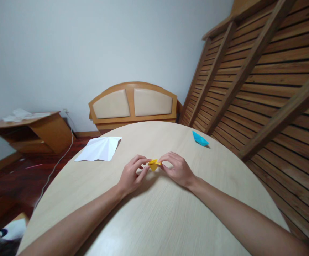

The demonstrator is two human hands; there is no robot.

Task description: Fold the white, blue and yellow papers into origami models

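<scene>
Tapering to a point below, small folded yellow paper (153, 165)

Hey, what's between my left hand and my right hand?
In the head view, a small folded yellow paper is between your left hand and right hand, held by both.

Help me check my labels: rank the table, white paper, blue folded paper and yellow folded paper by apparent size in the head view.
1. Table
2. White paper
3. Blue folded paper and yellow folded paper: unsure, as fingers partly cover the yellow one.
</scene>
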